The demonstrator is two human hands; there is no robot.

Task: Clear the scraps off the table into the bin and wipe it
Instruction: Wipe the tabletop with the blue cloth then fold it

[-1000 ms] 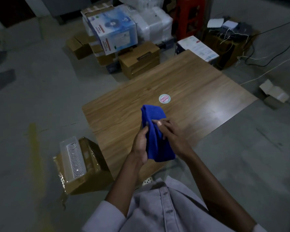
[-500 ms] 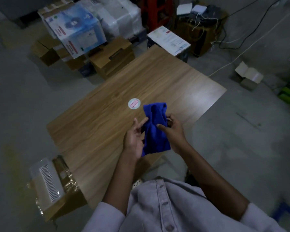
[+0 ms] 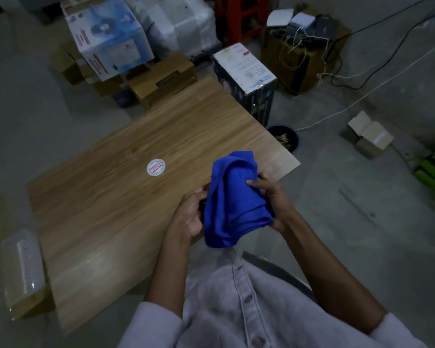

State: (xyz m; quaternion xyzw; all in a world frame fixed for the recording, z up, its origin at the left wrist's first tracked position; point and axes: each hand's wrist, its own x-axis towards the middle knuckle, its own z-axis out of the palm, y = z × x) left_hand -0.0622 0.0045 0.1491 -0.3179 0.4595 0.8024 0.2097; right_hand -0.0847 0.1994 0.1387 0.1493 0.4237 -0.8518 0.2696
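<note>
Both hands gripped a bunched, soft blue cloth (image 3: pixel 232 202) above the wood-grain table (image 3: pixel 116 209): the left hand (image 3: pixel 190 214) cupped its side, the right hand (image 3: pixel 270 194) pinched its folds. A round sticker (image 3: pixel 156 167) lay flat on the tabletop.

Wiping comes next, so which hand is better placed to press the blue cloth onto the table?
Right, probably: the right hand wraps thumb and fingers round the bunched blue cloth, while the left hand only holds its side edge above the table.

- Table (image 3: pixel 106 217): broad wood top, open to a sweeping hand; one flat round sticker (image 3: pixel 156 167) near its middle.
- Bin (image 3: pixel 280 127): on the floor just beside the far right corner, mouth open upward.
- Printed box (image 3: pixel 246 71): upright at that corner, near the bin.
- Cardboard boxes (image 3: pixel 161 76): crowd the far edge.
</note>
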